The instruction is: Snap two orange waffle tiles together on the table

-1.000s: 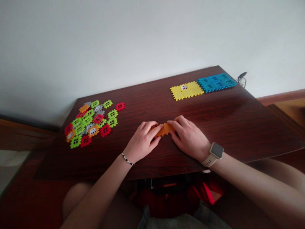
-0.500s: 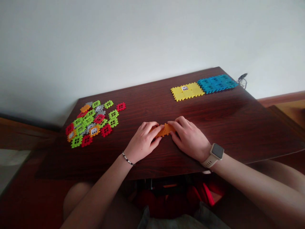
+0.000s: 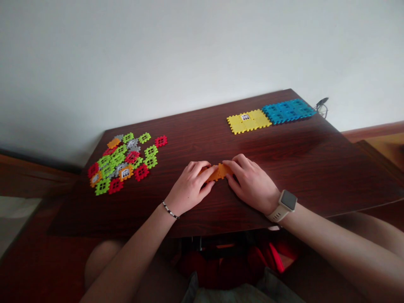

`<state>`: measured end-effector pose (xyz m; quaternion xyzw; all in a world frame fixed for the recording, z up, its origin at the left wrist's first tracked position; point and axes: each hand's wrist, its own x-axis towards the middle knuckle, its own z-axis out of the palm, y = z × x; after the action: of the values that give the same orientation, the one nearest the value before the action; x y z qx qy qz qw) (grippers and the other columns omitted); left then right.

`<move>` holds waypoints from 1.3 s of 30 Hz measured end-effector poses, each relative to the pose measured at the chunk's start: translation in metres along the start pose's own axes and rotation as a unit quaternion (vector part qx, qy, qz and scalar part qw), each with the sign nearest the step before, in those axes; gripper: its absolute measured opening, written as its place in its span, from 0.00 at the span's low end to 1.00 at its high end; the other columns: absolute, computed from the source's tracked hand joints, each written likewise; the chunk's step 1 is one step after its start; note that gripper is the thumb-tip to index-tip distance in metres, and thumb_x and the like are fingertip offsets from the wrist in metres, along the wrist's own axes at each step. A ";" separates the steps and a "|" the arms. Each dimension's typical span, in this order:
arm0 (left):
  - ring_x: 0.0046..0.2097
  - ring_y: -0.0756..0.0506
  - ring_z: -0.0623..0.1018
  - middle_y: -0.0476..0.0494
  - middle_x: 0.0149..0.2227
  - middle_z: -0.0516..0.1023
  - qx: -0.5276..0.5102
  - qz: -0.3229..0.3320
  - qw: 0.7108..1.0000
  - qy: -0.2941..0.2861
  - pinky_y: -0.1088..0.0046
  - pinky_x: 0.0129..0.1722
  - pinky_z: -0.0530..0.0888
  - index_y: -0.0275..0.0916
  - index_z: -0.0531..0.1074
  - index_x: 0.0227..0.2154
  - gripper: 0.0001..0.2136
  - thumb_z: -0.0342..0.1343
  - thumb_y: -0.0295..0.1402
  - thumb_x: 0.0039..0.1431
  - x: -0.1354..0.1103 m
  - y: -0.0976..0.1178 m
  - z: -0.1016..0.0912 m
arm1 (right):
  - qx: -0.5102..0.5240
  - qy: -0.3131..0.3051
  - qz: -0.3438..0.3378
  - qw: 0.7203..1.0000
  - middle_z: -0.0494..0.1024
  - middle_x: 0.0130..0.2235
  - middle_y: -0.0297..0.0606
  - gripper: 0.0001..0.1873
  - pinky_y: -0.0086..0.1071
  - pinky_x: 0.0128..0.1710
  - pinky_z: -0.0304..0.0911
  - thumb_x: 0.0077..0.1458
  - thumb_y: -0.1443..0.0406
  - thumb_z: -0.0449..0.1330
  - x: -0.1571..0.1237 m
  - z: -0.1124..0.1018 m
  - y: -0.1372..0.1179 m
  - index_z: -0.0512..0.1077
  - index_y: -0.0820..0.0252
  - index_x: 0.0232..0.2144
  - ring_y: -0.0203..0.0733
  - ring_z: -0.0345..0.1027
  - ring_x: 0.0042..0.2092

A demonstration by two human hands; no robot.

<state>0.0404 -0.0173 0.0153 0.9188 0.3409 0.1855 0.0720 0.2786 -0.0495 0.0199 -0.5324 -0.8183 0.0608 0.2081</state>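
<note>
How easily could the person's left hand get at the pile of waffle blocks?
Fairly easily, it seems: the left hand holds the orange blocks, and nothing stands between it and the pile of waffle blocks, though it would have to let go first.

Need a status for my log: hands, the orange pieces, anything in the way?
Left hand and right hand both on joined orange plastic tiles, fingers at either end. Nothing on top of them. Loose coloured tile pile sits off to the left, apart from the hands.

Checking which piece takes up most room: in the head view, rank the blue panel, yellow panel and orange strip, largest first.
1. Blue plastic panel
2. Yellow plastic panel
3. Orange strip, less sure: the left hand and right hand hide its ends.
</note>
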 end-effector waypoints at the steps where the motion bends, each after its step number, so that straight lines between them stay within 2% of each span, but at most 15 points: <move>1: 0.58 0.36 0.73 0.36 0.58 0.74 0.001 0.000 1.000 0.000 0.50 0.61 0.77 0.39 0.69 0.65 0.20 0.57 0.29 0.72 0.000 0.000 0.000 | 0.000 -0.001 0.000 1.000 0.73 0.48 0.48 0.17 0.46 0.50 0.71 0.72 0.65 0.52 0.000 0.000 0.000 0.72 0.64 0.58 0.52 0.72 0.46; 39: 0.58 0.36 0.74 0.37 0.58 0.73 0.001 0.000 1.000 0.000 0.50 0.61 0.77 0.41 0.69 0.65 0.21 0.58 0.29 0.72 0.000 -0.001 0.001 | -0.006 0.005 -0.002 1.000 0.73 0.48 0.47 0.18 0.45 0.50 0.71 0.72 0.66 0.55 0.000 0.002 0.001 0.73 0.65 0.59 0.52 0.73 0.46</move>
<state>0.0400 -0.0164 0.0142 0.9190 0.3408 0.1852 0.0707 0.2786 -0.0491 0.0181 -0.5326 -0.8185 0.0531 0.2089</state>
